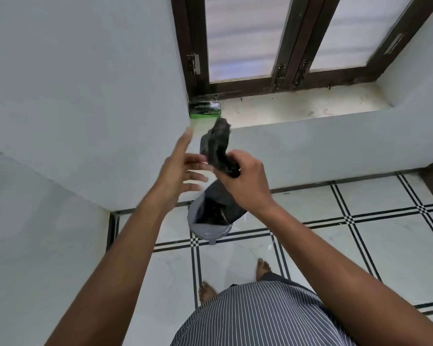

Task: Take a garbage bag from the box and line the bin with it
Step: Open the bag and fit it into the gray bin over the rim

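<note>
Bag (216,146), black and still folded into a narrow crumpled strip, is held upright in mid-air in front of the window sill (298,106), directly above the bin (210,221). The right hand (243,181) is clenched round its lower end, fingers curled tight, so the free upper end stands clear and can be caught. The left hand (178,171) is released, fingers spread and straight, just beside the bag on its left and not visibly touching it; judged, it is placed to take the loose end so the folds can be pulled apart. The bag's surface is matt and wrinkled, no opening yet apparent, and its edges are blurred. The box (205,109), green and black, sits on the far left end of the sill against the wall, well apart from both hands. The grey bin stands on the tiled floor (360,233) near the wall; dark material shows inside it, though whether that is a liner cannot be told. Lining is judged not yet begun.
</note>
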Demonstrator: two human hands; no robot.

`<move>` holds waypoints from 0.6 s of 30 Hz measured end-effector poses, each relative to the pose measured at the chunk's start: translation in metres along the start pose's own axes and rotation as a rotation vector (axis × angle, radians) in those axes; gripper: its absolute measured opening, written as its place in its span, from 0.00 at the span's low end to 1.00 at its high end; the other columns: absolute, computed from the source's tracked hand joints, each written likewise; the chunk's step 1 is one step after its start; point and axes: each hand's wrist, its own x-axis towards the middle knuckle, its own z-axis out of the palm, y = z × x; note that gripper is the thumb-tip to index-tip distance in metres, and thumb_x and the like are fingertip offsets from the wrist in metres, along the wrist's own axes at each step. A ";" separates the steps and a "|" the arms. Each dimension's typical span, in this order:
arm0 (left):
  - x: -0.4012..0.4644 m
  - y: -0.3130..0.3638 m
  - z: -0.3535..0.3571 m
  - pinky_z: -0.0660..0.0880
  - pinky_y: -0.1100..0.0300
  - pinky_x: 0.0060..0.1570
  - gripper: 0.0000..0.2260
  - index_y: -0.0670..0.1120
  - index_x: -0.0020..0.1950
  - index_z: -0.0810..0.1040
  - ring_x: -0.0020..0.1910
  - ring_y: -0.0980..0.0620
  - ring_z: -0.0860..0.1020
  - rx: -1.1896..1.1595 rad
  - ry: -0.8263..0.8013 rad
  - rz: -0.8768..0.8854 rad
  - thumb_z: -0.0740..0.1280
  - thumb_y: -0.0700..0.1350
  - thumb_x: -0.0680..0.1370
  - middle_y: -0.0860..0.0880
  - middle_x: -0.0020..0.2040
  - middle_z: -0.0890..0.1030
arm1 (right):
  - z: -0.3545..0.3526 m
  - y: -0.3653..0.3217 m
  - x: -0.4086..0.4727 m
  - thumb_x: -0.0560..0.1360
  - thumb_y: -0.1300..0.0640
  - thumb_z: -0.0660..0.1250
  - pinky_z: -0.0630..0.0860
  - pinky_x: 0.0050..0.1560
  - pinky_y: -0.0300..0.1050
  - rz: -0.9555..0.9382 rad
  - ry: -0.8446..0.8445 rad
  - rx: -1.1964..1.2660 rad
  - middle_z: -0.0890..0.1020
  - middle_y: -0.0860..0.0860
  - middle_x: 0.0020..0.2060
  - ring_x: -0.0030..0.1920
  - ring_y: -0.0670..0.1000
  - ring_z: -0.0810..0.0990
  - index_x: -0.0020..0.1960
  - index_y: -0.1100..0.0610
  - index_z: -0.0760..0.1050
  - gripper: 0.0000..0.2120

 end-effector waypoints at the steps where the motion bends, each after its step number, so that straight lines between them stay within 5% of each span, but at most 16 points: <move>1: 0.000 0.003 0.002 0.84 0.55 0.41 0.30 0.43 0.56 0.87 0.39 0.50 0.85 0.035 -0.061 0.007 0.67 0.71 0.79 0.46 0.48 0.89 | 0.004 -0.001 -0.005 0.78 0.53 0.81 0.71 0.40 0.39 -0.023 -0.032 -0.020 0.79 0.42 0.37 0.37 0.42 0.77 0.45 0.52 0.77 0.13; 4: 0.007 -0.004 0.002 0.84 0.57 0.44 0.10 0.40 0.56 0.88 0.42 0.48 0.85 0.008 -0.007 0.083 0.72 0.45 0.83 0.43 0.47 0.88 | -0.004 -0.005 -0.013 0.75 0.46 0.83 0.81 0.44 0.46 0.057 -0.133 0.069 0.86 0.46 0.43 0.43 0.47 0.84 0.52 0.54 0.83 0.15; 8: 0.010 -0.024 -0.004 0.84 0.56 0.55 0.07 0.39 0.57 0.88 0.51 0.47 0.88 -0.004 -0.033 0.104 0.73 0.40 0.83 0.41 0.51 0.89 | -0.020 -0.021 -0.019 0.74 0.34 0.80 0.87 0.57 0.53 0.376 -0.266 0.478 0.90 0.53 0.51 0.54 0.52 0.90 0.59 0.55 0.85 0.27; 12: -0.002 -0.032 -0.006 0.86 0.53 0.57 0.06 0.40 0.54 0.88 0.45 0.49 0.88 -0.091 -0.049 0.116 0.71 0.39 0.84 0.43 0.47 0.89 | -0.018 -0.012 -0.011 0.83 0.47 0.75 0.86 0.61 0.62 0.520 -0.069 0.486 0.90 0.59 0.50 0.52 0.60 0.90 0.52 0.60 0.86 0.15; 15: -0.005 -0.041 -0.018 0.86 0.52 0.58 0.10 0.35 0.55 0.86 0.46 0.48 0.87 -0.302 0.025 0.019 0.64 0.37 0.85 0.41 0.46 0.88 | -0.023 0.002 -0.006 0.87 0.57 0.69 0.88 0.54 0.54 0.738 0.068 0.759 0.88 0.57 0.49 0.52 0.58 0.87 0.57 0.59 0.84 0.07; 18: -0.010 -0.057 -0.030 0.86 0.50 0.52 0.14 0.38 0.46 0.83 0.46 0.44 0.87 -0.382 0.095 -0.110 0.60 0.35 0.85 0.39 0.48 0.86 | -0.032 0.005 -0.005 0.89 0.62 0.60 0.87 0.49 0.51 0.924 0.140 1.056 0.87 0.59 0.49 0.50 0.55 0.86 0.62 0.61 0.79 0.09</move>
